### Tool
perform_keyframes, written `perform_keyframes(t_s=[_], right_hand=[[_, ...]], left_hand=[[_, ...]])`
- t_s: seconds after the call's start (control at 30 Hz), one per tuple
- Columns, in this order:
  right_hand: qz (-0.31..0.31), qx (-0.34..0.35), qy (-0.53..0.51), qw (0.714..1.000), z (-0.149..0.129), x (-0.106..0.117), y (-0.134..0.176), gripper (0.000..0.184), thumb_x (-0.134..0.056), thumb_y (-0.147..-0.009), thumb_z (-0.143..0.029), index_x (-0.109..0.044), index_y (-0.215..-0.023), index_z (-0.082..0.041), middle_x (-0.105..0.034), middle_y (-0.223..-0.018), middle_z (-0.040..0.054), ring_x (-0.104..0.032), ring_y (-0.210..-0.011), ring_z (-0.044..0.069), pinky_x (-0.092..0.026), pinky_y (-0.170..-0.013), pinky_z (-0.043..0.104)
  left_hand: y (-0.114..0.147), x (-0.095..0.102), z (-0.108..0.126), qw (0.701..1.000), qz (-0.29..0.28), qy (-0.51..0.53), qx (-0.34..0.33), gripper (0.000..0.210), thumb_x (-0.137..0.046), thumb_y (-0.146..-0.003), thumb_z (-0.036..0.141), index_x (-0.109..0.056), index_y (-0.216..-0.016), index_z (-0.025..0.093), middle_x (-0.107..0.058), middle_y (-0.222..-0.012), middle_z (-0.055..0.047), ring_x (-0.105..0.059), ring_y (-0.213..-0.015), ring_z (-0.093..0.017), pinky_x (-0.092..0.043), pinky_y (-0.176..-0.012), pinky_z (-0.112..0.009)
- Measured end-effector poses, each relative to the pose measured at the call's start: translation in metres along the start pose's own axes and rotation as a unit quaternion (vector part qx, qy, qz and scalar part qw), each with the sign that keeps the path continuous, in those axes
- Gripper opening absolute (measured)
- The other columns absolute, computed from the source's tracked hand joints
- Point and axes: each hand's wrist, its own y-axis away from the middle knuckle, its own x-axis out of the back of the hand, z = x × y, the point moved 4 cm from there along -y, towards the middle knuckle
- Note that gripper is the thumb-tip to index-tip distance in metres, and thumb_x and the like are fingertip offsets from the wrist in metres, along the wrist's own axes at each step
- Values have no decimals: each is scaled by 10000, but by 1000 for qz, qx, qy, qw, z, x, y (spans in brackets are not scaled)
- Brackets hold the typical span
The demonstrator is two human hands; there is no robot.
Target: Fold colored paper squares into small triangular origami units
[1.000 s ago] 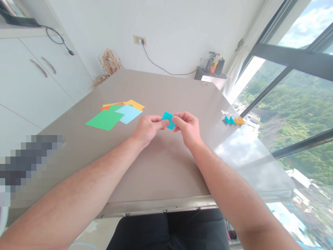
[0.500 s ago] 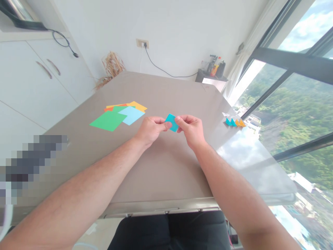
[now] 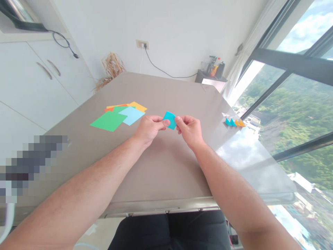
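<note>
The grip is double: the L hand (image 3: 151, 129) and the R hand (image 3: 191, 130) each have thumb and fingers together, clamped on the blue paper (image 3: 170, 120), one at each side. The paper is thus between the two hands, in front of the person, above the middle of the near part of the table (image 3: 166, 166); I cannot tell if it touches the surface. I think it is held so bec. two pinches keep a small thing flat and steady.

To the person's left lie loose sheets, overlapping: a green sheet (image 3: 108, 121), a light blue sheet (image 3: 131, 116), also a yellow sheet (image 3: 137, 105) & orange. Prob. they are put there to be within reach w/o disturbing the hands. Near the right edge, by the window (image 3: 293, 104), small blue pieces (image 3: 230, 122) and orange pieces (image 3: 239, 123) stand in one row, I suppose apart so nothing crushes them.

Re: brands or writing, none is legible; the bottle (image 3: 214, 71) at the back is too small to read.
</note>
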Motion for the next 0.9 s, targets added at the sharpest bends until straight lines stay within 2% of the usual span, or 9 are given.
perform_keyframes(t_s=[0.1,0.3,0.43,0.63,0.77,0.9], right_hand=[[-18,-5,19,1000,0,-2,0,331,-723,-768,-520,-714,-764,-189,-612,-634,-6,-511,-556,115,-408,-530,265],[-14,6,5,1000,-1,-1,1,264,-729,-755,-432,-662,-667,-193,-577,-588,-23,-479,-546,106,-390,-527,264],[-35,-17,-23,999,-1,-2,2,249,-755,-722,-435,-700,-723,-192,-610,-637,-13,-508,-576,115,-425,-549,271],[-10,-7,-24,1000,1,0,1,258,-727,-749,-414,-639,-637,-199,-544,-570,-27,-476,-556,110,-383,-527,265],[-27,-22,-27,999,1,-2,2,234,-735,-736,-423,-676,-720,-196,-595,-622,-22,-491,-549,107,-394,-529,267],[-5,-5,-32,999,1,0,0,236,-720,-738,-425,-667,-714,-196,-582,-606,-25,-484,-547,108,-380,-528,269]], left_hand=[[0,0,2,1000,10,17,6,357,-893,-593,494,-788,-735,184,-684,-700,-35,-619,-766,-187,-501,-819,-370],[2,-1,4,999,9,33,8,315,-893,-604,456,-794,-739,189,-675,-695,-30,-613,-778,-183,-498,-823,-366],[1,0,2,1000,6,27,8,318,-890,-606,458,-793,-744,189,-699,-735,-40,-619,-787,-187,-501,-829,-374],[0,0,1,1000,-6,16,-3,317,-869,-637,480,-764,-680,183,-649,-649,-23,-598,-732,-174,-498,-812,-371],[-1,1,0,1000,-10,8,-1,309,-873,-628,472,-759,-672,188,-647,-635,-19,-593,-720,-171,-498,-803,-368],[-1,0,-1,1000,-14,0,8,319,-874,-613,482,-761,-670,189,-694,-690,-36,-618,-756,-184,-501,-807,-367]])
